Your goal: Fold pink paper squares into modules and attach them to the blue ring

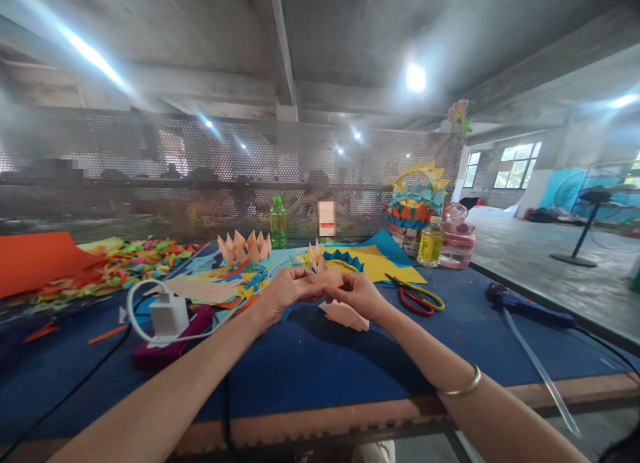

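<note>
A peach paper strip [327, 278] is held between my left hand [290, 291] and my right hand [361, 295], each with fingers pinched on it. Its pointed end sticks up beside my left fingertips. Just below my right hand, another peach paper piece [346, 314] lies on the blue table mat. A peach zigzag paper crown [245, 247] stands behind and to the left of my hands. Behind my right hand are a blue zigzag strip [344, 259] and a yellow sheet [390, 261].
Red-and-yellow scissors [416, 299] and a glue gun [533, 309] lie to the right. Bottles [429, 244] and stacked paper crowns [410, 206] stand at the back right. A white charger [170, 316] and paper scraps [130, 266] are on the left.
</note>
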{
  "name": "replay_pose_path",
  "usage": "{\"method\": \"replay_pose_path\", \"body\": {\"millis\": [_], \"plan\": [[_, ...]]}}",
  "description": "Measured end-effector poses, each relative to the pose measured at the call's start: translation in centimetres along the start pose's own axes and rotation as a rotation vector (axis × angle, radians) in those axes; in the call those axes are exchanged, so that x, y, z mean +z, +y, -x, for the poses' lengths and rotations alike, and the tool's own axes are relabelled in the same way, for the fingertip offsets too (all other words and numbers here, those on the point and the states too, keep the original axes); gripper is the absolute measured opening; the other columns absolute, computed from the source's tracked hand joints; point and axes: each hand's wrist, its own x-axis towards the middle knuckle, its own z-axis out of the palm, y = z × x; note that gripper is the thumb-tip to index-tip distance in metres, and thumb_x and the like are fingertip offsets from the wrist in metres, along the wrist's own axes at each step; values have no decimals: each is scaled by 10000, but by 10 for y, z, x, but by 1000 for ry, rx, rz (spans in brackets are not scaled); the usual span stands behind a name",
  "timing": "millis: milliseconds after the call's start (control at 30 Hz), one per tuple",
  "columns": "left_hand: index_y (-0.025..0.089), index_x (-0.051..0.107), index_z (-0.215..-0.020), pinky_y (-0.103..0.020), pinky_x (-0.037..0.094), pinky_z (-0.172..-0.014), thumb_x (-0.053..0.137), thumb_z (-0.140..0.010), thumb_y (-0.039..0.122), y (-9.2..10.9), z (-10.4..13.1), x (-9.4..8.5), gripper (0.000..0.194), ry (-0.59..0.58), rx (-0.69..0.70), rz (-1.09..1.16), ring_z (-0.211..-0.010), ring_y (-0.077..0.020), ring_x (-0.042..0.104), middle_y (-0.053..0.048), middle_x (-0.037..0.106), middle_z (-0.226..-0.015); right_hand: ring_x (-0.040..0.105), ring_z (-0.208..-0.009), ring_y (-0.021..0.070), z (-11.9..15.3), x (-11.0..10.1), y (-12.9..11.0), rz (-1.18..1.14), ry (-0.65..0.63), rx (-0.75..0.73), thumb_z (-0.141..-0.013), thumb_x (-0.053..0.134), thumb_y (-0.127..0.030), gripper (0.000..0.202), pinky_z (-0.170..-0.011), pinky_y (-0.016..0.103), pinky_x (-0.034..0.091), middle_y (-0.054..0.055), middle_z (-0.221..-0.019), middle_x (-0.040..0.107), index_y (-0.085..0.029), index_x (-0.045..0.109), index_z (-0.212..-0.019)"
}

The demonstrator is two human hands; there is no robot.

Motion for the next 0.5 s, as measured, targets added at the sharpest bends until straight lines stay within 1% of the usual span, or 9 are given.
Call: {"method": "replay_pose_path", "body": {"millis": [100, 233, 333, 500], "plan": [[122, 683, -770, -248, 549, -741, 871, -557, 297, 0, 1, 0, 333, -24, -16, -56, -699, -143, 672, -23, 717, -741, 638, -654, 164, 0, 0, 3, 2, 21, 18, -737, 694, -534, 380, -572, 244, 463, 45, -706, 717, -159, 658, -690], [128, 679, -743, -240, 534, -681, 860, -520, 240, -4, -4, -2, 307, -16, -20, -90, -667, -144, 656, -13, 705, -706, 654, -637, 168, -1, 0, 5, 6, 43, 43, -733, 706, -505, 358, -545, 241, 461, 51, -710, 727, -151, 656, -727], [133, 671, -726, -239, 527, -659, 848, -524, 235, -6, -6, -3, 287, -4, -11, -106, -639, -140, 643, -7, 695, -685, 658, -628, 162, -2, 1, 5, 7, 48, 46, -744, 703, -477, 331, -558, 240, 472, 46, -707, 730, -150, 657, -745], [151, 677, -756, -226, 516, -651, 847, -527, 204, -6, -6, -5, 290, 23, 22, -130, -649, -131, 630, 9, 685, -710, 621, -585, 143, -2, 0, 5, 31, 57, 29, -753, 703, -433, 283, -520, 228, 428, 28, -668, 710, -157, 657, -710]]}}
